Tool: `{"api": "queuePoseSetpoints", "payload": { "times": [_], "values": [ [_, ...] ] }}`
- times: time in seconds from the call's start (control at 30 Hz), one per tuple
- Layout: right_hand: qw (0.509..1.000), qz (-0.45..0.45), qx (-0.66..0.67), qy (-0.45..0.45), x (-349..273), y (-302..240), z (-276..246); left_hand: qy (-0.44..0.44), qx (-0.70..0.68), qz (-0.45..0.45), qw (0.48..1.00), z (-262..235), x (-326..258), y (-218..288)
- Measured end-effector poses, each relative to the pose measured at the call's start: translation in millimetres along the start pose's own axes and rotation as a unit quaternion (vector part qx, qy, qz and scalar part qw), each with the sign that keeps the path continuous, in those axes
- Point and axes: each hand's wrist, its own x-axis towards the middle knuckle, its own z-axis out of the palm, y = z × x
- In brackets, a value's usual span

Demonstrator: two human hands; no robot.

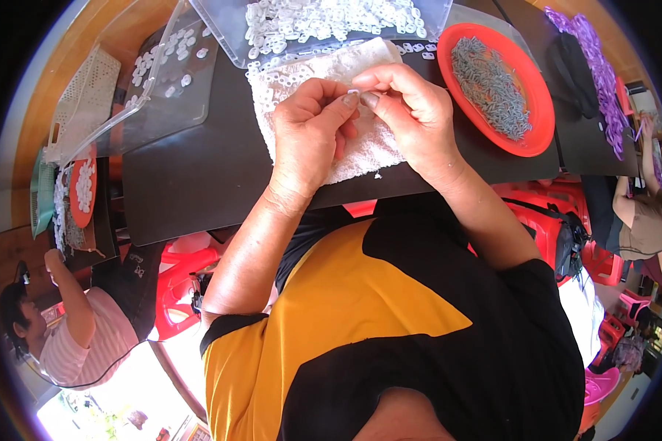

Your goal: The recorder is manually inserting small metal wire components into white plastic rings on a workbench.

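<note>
Upper centre of the frame: left hand (310, 128) and right hand (410, 110) together pinched a small white plastic piece (354, 93) above a white towel (360, 143).

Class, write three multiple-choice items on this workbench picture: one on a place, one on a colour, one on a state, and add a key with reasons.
1. Where do the small grey metal pieces lie?
A. in the round plate at the person's right
B. on the white towel
C. in the clear tray at the far edge

2. What colour is that round plate?
A. blue
B. red-orange
C. white

3. How do the hands stand?
A. flat on the table, apart
B. both raised over the white towel, fingertips meeting on a small white piece
C. one hand in the plate

Key: 1 A, the grey heap fills the plate. 2 B, its rim shows red-orange. 3 B, the left hand and right hand pinch the tiny piece between them above the towel.
</note>
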Motion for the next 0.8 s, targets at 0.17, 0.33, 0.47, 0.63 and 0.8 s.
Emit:
{"api": "queuePoseSetpoints", "payload": {
  "times": [0.17,0.33,0.47,0.63,0.8],
  "values": [
    [1.000,0.006,-0.019,0.012,0.0,-2.5,0.6,-0.003,-0.004,-0.005,1.000,-0.8,0.5,0.3],
    [1.000,0.011,-0.010,0.011,-0.7,-1.6,0.8,-0.005,-0.020,0.003,1.000,-1.5,0.6,-0.8],
    [1.000,0.013,-0.009,0.013,-0.6,-1.4,0.7,-0.007,-0.017,-0.002,1.000,-1.2,0.5,0.7],
    [1.000,0.001,-0.009,0.015,0.0,-3.3,-0.4,-0.003,-0.013,0.001,1.000,-1.0,0.1,1.2],
    [1.000,-0.002,-0.010,0.011,-0.1,-0.5,0.4,-0.001,-0.013,0.001,1.000,0.0,0.1,0.7]
  ]
}}
